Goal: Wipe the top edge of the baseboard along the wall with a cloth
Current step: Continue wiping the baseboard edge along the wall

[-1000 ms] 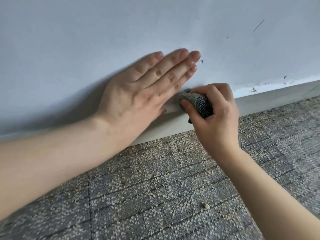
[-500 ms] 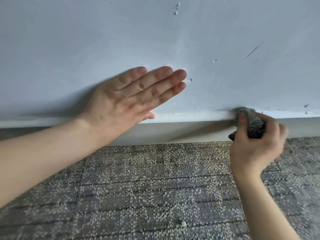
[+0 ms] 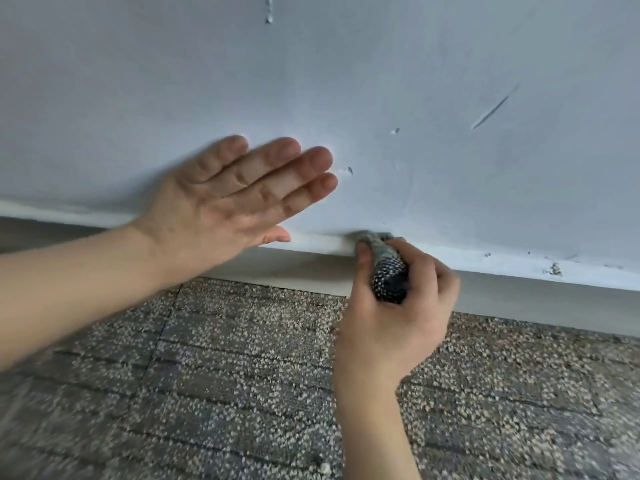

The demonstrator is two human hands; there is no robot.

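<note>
Mid-wipe: the right hand (image 3: 398, 317) grips a rolled grey speckled cloth (image 3: 384, 265) on the white baseboard's top edge (image 3: 322, 242), the left hand (image 3: 225, 206) lies flat-fingered on the pale painted wall (image 3: 346, 81), and the stroke next needs carrying rightward toward the debris specks (image 3: 554, 270).

Soft even daylight; hands motion-blurred; slight wide-angle bowing.

The long white painted baseboard (image 3: 311, 268) looks smooth and matt, with gritty specks on its top edge to the right. Above it, the pale blue-grey plastered wall (image 3: 346, 81) is matt, chipped and scratched. Against its top edge, the rolled dark grey woven cloth (image 3: 386, 271) looks coarse. Below it, the grey-beige speckled carpet (image 3: 242, 358) is rough and nubbly.
</note>
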